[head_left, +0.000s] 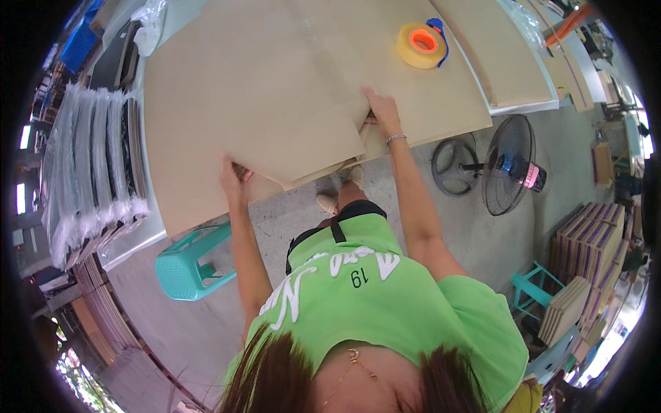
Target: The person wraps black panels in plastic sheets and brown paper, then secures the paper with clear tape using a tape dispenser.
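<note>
A wide brown cardboard sheet [241,89] covers the work surface in front of me, with a flap jutting from its near edge. My left hand [235,180] is closed on that edge at the left of the flap, its fingers partly hidden by the board. At the flap's right side, my right hand [383,114] grips the cardboard with the thumb above and fingers curled beneath. A roll of clear yellowish tape [412,47] with an orange core and a blue cutter lies on the cardboard, beyond my right hand.
Several plastic-wrapped panels [89,158] stand in a row at the left. Below them is a teal stool [180,268]. A black fan [509,165] stands on the floor to the right, near stacked flattened cartons [589,241] and another teal stool [530,292].
</note>
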A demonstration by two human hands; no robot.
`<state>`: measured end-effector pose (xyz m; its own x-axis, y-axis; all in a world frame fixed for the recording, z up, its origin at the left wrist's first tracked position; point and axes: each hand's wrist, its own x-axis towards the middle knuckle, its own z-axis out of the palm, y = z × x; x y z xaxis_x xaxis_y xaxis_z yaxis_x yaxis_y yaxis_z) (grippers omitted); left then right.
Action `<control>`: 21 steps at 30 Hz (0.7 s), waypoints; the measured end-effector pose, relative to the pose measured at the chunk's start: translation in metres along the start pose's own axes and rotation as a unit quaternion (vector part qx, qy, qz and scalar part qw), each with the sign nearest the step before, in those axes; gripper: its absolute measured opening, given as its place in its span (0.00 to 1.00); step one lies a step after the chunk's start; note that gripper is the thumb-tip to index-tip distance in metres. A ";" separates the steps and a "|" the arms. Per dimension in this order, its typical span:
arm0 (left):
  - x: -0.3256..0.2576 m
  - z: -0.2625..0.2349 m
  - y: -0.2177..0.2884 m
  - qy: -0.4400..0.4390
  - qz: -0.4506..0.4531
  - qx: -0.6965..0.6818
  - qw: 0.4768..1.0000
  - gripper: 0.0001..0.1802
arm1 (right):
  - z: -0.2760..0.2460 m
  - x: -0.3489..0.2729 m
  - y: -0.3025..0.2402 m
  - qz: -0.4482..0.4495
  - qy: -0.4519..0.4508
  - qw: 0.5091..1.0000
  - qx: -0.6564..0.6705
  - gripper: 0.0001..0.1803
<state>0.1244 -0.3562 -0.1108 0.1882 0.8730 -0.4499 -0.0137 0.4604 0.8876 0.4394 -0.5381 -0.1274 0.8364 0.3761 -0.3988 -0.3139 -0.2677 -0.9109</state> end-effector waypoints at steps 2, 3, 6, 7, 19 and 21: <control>0.012 -0.007 -0.008 -0.006 0.040 0.014 0.999 0.24 | 0.005 0.002 0.004 -0.034 -0.004 0.998 -0.042 0.33; 0.012 -0.008 -0.012 -0.010 0.055 0.022 0.998 0.22 | 0.006 0.000 0.006 -0.048 -0.004 0.997 -0.067 0.32; 0.007 -0.011 -0.023 -0.013 0.062 -0.001 0.998 0.19 | 0.006 -0.012 0.013 -0.138 -0.040 0.986 -0.078 0.27; -0.006 -0.007 -0.025 -0.016 0.066 0.019 0.998 0.19 | 0.004 -0.024 0.012 -0.107 -0.062 0.991 -0.053 0.25; -0.118 0.013 -0.020 -0.219 -0.182 0.022 0.958 0.21 | -0.029 -0.091 -0.020 0.084 -0.287 0.949 -0.101 0.20; -0.110 -0.010 -0.019 -0.195 -0.155 0.155 0.956 0.24 | -0.051 -0.069 -0.040 0.110 -0.384 0.869 -0.292 0.19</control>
<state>0.0945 -0.4596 -0.0794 0.4883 0.5490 -0.6783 0.3826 0.5639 0.7319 0.4177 -0.5988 -0.0583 0.1674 0.6801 -0.7138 0.0412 -0.7282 -0.6842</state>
